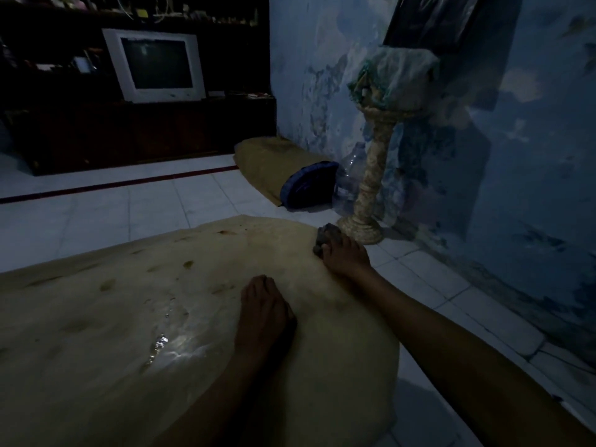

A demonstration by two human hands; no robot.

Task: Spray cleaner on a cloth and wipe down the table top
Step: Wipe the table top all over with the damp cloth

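A tan, stained table top (113, 317) fills the lower left, with a wet shiny patch (167, 343) near its middle. My right hand (345, 256) reaches to the table's far right edge and grips a small dark grey cloth (325, 238), pressing it on the surface. My left hand (263, 311) rests on the table right of the wet patch, its fingers lying on the surface and holding nothing. No spray bottle is in view.
A pale carved pedestal (367, 188) stands on the white tiled floor just beyond the cloth, by the blue wall. A clear plastic bottle (350, 175), a blue cushion (306, 185) and a tan mat (267, 162) lie behind it. A television (154, 66) sits on a dark cabinet.
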